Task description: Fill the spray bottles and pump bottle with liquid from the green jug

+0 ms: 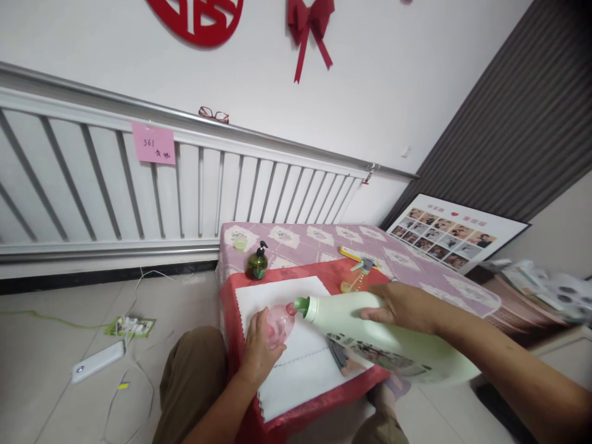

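My right hand point(401, 306) grips a large pale green bottle point(383, 336), tipped on its side with its green spout point(301, 304) against the mouth of a small pink clear bottle point(279, 322). My left hand point(257, 349) is wrapped round the pink bottle and holds it tilted over a white cloth point(296, 364). The cloth lies on a red mat point(333, 277) at the near end of a low table.
A dark green pump bottle point(258, 262), an orange spray bottle point(356, 279) and a yellow tool point(351, 253) stand on the pink-patterned tablecloth point(324, 237). A white radiator point(139, 185) is behind. A power bank point(97, 361) and cables lie on the floor to the left. A photo board point(451, 237) leans at right.
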Action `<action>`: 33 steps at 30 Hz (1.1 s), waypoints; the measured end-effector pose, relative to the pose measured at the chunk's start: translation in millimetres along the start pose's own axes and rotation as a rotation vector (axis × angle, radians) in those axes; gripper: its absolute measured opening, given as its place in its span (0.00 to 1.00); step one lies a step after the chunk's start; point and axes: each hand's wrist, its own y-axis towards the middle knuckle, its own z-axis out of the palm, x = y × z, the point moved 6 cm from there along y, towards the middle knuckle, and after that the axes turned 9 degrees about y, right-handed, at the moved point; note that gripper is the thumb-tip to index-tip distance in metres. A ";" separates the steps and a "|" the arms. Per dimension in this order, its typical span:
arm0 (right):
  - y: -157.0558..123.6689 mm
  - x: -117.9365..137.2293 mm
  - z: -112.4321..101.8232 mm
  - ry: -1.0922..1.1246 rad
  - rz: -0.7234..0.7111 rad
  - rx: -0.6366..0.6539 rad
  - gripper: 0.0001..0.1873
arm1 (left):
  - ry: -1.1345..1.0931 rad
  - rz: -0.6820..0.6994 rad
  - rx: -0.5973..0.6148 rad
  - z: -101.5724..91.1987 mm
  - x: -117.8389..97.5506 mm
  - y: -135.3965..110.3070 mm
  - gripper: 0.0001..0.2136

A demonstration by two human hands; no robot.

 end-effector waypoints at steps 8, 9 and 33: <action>19.1 -45.5 -3.8 0.439 0.110 -0.233 0.23 | 0.004 0.007 -0.007 1.5 -0.7 -0.5 0.41; 23.0 -49.9 -1.0 0.475 0.128 -0.281 0.23 | 0.006 0.006 -0.008 1.9 -0.6 -0.6 0.42; 122.3 -71.7 149.3 0.829 0.118 -0.909 0.23 | 0.022 -0.010 0.003 7.2 12.2 -1.5 0.42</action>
